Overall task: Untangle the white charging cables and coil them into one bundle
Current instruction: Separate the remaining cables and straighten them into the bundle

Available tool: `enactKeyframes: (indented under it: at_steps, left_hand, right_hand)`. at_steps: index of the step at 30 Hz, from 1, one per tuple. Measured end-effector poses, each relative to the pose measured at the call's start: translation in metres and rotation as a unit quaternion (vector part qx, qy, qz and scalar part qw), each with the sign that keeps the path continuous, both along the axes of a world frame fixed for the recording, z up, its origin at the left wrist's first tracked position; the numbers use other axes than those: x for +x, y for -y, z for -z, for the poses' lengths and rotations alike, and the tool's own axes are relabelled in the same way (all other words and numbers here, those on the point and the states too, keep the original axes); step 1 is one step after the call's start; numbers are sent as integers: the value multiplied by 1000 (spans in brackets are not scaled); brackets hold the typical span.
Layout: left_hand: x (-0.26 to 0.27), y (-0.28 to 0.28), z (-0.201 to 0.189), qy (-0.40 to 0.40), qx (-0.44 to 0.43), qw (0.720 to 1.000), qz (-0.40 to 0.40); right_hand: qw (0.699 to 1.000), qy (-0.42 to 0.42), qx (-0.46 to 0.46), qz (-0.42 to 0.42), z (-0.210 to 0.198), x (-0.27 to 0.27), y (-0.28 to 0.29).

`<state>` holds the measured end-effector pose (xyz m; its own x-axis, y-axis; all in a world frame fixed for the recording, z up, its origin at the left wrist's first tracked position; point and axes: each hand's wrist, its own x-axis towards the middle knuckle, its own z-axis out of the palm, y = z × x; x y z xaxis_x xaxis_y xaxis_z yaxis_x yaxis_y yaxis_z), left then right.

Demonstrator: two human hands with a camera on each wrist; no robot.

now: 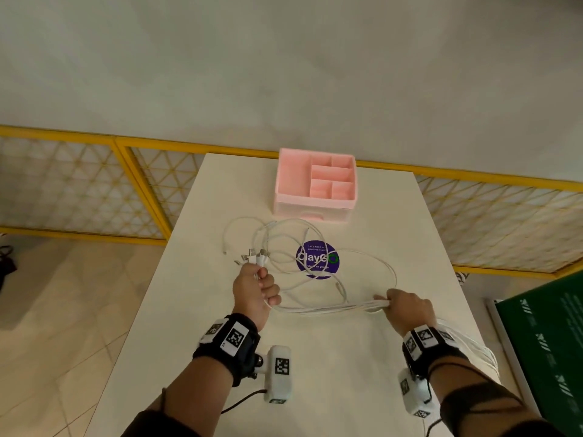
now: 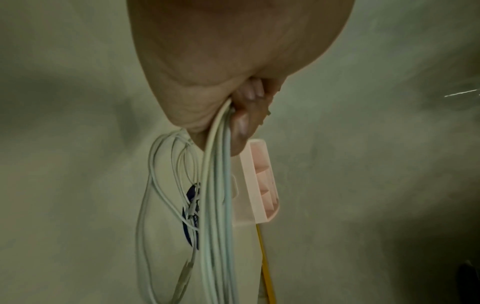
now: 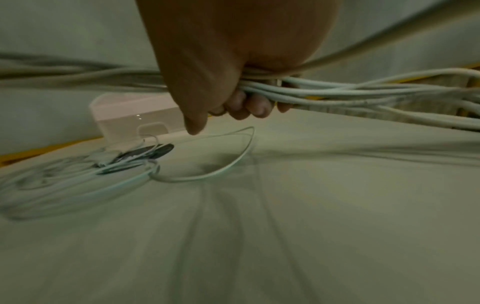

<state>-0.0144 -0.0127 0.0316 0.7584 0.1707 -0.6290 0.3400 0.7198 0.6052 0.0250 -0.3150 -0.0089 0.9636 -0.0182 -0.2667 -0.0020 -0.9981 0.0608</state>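
Both hands grip white charging cables (image 1: 321,308) over the worktop (image 1: 347,357): left hand (image 1: 255,293) fisted below the plugs, right hand (image 1: 407,305) clutching gathered strands.

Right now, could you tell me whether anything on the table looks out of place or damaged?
Nothing looks damaged. The white charging cables sprawl in loose loops over the round purple sticker, part gathered between the left hand and right hand. The pink compartment organiser sits square and looks empty.
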Motion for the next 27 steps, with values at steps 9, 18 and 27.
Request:
enactKeyframes:
  at_steps: [9, 18, 27]
  left_hand:
    - [-2, -14, 7, -11, 36, 999, 7]
    - [-12, -19, 10, -3, 22, 1000, -16]
    - [-3, -18, 1, 13, 10, 1000, -15]
  right_hand:
    - [956, -285, 56, -30, -1, 10, -32]
    - [994, -77, 69, 31, 9, 26, -80]
    - [983, -120, 124, 66, 11, 15, -61]
